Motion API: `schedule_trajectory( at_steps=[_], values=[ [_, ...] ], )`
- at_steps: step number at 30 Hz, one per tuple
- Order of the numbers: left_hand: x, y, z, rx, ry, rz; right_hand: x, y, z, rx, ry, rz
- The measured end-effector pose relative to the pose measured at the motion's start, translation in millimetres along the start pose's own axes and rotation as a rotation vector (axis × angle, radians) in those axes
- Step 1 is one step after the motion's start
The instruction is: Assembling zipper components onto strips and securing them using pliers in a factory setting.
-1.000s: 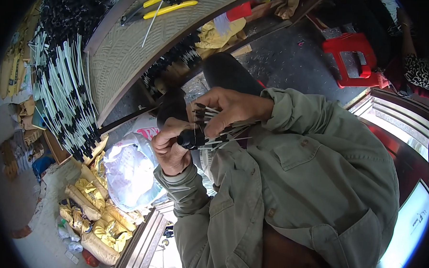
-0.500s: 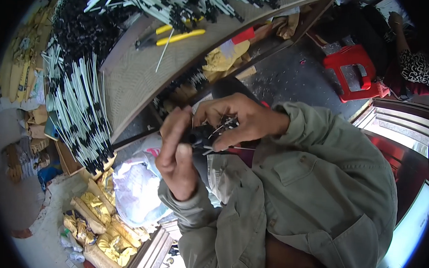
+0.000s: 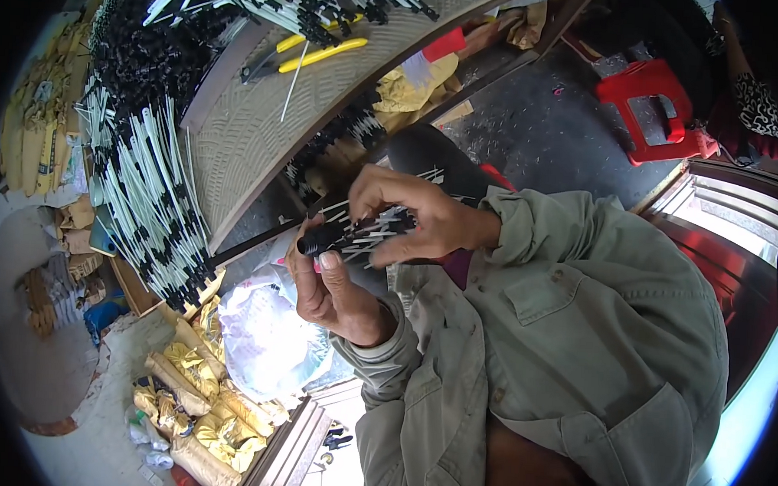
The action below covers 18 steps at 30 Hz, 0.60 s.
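Left hand (image 3: 339,300) around black cylinder (image 3: 322,238)

Legible text, numbers, labels or signs: none that I can read from my end. Item one, a yellow strip (image 3: 47,167) among stacked packaging (image 3: 32,114), well out to the left of the left hand (image 3: 341,303), with dark marks too small for me to make out; item two, a translucent plastic bag (image 3: 264,329), near that hand on its lower left, showing faint pinkish patches, glare-washed, and I cannot tell whether these are print.
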State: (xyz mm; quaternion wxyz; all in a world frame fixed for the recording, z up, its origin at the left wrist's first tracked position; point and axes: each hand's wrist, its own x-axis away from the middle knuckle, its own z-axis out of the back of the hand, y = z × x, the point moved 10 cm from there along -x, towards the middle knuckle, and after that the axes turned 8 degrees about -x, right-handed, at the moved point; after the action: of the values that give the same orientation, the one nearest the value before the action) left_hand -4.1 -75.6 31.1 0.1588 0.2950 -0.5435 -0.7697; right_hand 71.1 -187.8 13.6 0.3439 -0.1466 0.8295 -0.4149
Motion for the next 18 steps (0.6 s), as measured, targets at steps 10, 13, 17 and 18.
schedule_trajectory(
  at_steps=[10,13,17,18],
  values=[
    [3,-4,9,-0.019,0.084,0.029,-7,13,-4,0.178,-0.082,-0.07],
    [-3,-8,7,0.019,0.008,0.009,-6,35,-7,0.077,-0.173,-0.311],
    [-9,-11,0,0.098,-0.148,-0.065,-3,48,-10,-0.042,-0.283,-0.445],
    [-9,-10,0,0.097,-0.145,-0.065,-5,47,-10,-0.051,-0.261,-0.451]
  ],
)
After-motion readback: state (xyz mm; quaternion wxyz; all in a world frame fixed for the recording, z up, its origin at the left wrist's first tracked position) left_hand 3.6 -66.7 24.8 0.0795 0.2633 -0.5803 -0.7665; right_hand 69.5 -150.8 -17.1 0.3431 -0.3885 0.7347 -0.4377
